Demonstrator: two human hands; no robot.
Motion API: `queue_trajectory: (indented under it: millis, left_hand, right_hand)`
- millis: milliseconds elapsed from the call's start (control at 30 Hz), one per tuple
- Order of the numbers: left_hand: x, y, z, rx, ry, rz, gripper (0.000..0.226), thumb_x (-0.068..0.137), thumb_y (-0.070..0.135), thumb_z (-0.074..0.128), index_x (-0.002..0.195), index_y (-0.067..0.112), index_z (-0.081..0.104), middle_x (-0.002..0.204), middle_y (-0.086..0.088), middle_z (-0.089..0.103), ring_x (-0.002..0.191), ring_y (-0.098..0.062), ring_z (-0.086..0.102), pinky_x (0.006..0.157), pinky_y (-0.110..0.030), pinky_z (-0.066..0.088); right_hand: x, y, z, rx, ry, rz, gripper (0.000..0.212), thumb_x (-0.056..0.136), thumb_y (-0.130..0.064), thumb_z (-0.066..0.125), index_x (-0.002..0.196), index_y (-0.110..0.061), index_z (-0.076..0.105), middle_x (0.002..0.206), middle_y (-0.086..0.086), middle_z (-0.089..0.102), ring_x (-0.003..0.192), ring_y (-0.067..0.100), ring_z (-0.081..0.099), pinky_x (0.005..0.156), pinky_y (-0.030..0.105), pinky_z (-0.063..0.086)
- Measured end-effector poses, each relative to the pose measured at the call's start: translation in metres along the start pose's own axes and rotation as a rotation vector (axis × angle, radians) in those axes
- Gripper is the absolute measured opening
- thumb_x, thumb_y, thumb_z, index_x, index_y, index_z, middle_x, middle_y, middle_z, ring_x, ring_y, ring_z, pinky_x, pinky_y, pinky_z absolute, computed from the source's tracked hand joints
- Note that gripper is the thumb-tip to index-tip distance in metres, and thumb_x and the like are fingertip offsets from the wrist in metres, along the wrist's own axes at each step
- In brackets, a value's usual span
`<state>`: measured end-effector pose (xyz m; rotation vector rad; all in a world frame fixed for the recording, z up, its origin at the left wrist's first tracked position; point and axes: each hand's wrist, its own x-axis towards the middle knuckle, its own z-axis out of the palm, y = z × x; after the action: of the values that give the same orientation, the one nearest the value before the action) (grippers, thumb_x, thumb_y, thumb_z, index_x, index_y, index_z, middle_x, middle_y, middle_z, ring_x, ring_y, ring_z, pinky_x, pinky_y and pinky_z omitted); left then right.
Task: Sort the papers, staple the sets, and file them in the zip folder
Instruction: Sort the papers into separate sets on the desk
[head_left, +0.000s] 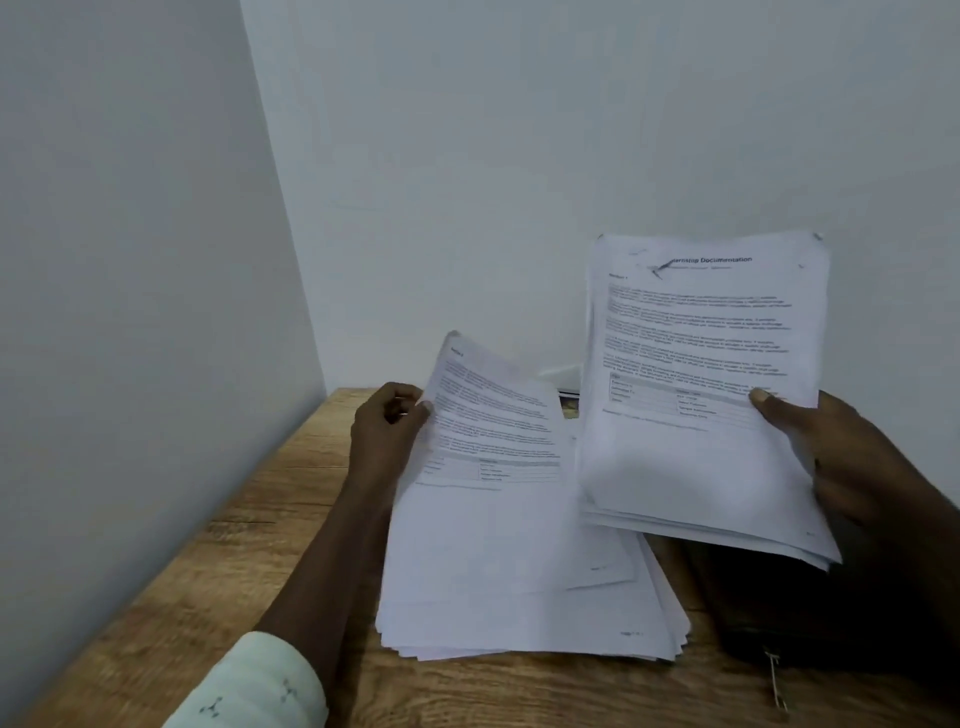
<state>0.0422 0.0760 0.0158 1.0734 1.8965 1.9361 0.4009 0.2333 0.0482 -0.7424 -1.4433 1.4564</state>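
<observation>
My right hand (841, 457) grips a sheaf of printed papers (701, 384) at its right edge and holds it upright above the table; its top page is headed "Internship Documentation". My left hand (387, 431) pinches the left edge of a single printed sheet (483, 431), lifted at its far end off the pile. A loose pile of white papers (524, 608) lies flat on the wooden table (218, 571). A black zip folder (789, 618) lies to the right, partly under the sheaf, its metal zip pull (776, 680) hanging toward me.
Grey walls meet in a corner just behind and left of the table. A small white object (563, 376) shows at the back, between the two held papers. Bare wood lies left of the pile and along the near edge.
</observation>
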Motion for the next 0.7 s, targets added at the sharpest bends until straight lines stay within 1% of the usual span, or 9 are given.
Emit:
queue_trajectory:
  millis: [67,167,367,500,533,600,633,667,700]
  left_hand:
    - [-0.001,0.004,-0.001,-0.345,-0.106,-0.103,0.006,0.093,0.01,0.065,0.093,0.011,0.059,0.095,-0.022,0.064,0.084,-0.029,0.063,0.078,-0.043,0.052]
    - [-0.003,0.012,0.004,-0.546,-0.144,-0.168,0.012,0.094,0.007,0.061,0.105,0.007,0.055,0.104,-0.023,0.071,0.089,-0.034,0.068,0.083,-0.049,0.057]
    - [-0.008,0.022,0.02,-0.616,-0.16,-0.163,0.011,0.094,0.007,0.061,0.104,0.009,0.057,0.11,-0.023,0.071,0.095,-0.034,0.069,0.088,-0.051,0.057]
    - [-0.017,0.028,0.039,-0.609,-0.191,-0.171,0.018,0.099,0.01,0.055,0.116,0.006,0.054,0.103,-0.015,0.074,0.089,-0.028,0.07,0.082,-0.046,0.058]
    - [-0.02,0.029,0.044,-0.603,-0.201,-0.183,0.019,0.1,0.011,0.053,0.118,0.007,0.053,0.101,-0.012,0.074,0.088,-0.026,0.07,0.08,-0.044,0.058]
    - [-0.028,0.035,0.055,-0.645,-0.228,-0.216,0.019,0.102,0.011,0.049,0.12,0.008,0.051,0.097,-0.007,0.075,0.084,-0.021,0.071,0.073,-0.04,0.061]
    - [-0.033,0.039,0.06,-0.674,-0.245,-0.226,0.018,0.103,0.011,0.047,0.121,0.009,0.05,0.097,-0.007,0.074,0.082,-0.019,0.072,0.07,-0.037,0.061]
    - [-0.038,0.042,0.066,-0.693,-0.259,-0.235,0.019,0.103,0.011,0.046,0.122,0.009,0.05,0.099,-0.009,0.073,0.082,-0.019,0.071,0.069,-0.036,0.061]
    - [-0.043,0.047,0.07,-0.708,-0.276,-0.248,0.02,0.104,0.013,0.046,0.123,0.01,0.049,0.104,-0.012,0.071,0.083,-0.02,0.07,0.071,-0.036,0.061]
  right_hand:
    - [-0.002,-0.005,-0.002,0.047,-0.039,0.006,0.036,0.1,-0.016,0.049,0.135,-0.014,0.056,0.126,0.001,0.067,0.112,0.022,0.066,0.088,0.033,0.056]
    - [0.0,-0.007,-0.006,0.11,-0.046,0.009,0.037,0.101,-0.017,0.045,0.137,-0.016,0.054,0.127,-0.001,0.067,0.112,0.019,0.066,0.086,0.031,0.056]
    - [-0.003,-0.008,0.005,0.082,-0.083,0.017,0.033,0.098,-0.015,0.049,0.13,-0.014,0.058,0.122,0.002,0.07,0.109,0.021,0.068,0.084,0.03,0.057]
    - [-0.006,0.003,0.022,-0.044,-0.115,0.007,0.031,0.094,-0.016,0.059,0.123,-0.009,0.064,0.122,0.01,0.069,0.111,0.031,0.067,0.084,0.034,0.058]
    - [-0.008,0.005,0.029,-0.063,-0.114,0.013,0.035,0.092,-0.021,0.064,0.124,-0.006,0.063,0.12,0.011,0.069,0.109,0.03,0.067,0.082,0.032,0.059]
    - [-0.01,0.012,0.039,-0.055,-0.158,0.046,0.075,0.07,-0.045,0.083,0.129,-0.006,0.059,0.123,0.011,0.068,0.111,0.03,0.066,0.085,0.033,0.058]
    - [-0.01,0.015,0.041,-0.048,-0.188,0.059,0.089,0.06,-0.05,0.087,0.132,-0.008,0.057,0.125,0.01,0.067,0.113,0.03,0.065,0.087,0.034,0.057]
    - [-0.012,0.015,0.044,-0.037,-0.198,0.049,0.085,0.064,-0.046,0.086,0.134,-0.009,0.055,0.127,0.009,0.066,0.115,0.03,0.064,0.089,0.035,0.056]
    - [-0.013,0.014,0.045,-0.025,-0.179,0.022,0.071,0.076,-0.036,0.079,0.136,-0.009,0.053,0.128,0.009,0.066,0.115,0.029,0.064,0.088,0.034,0.057]
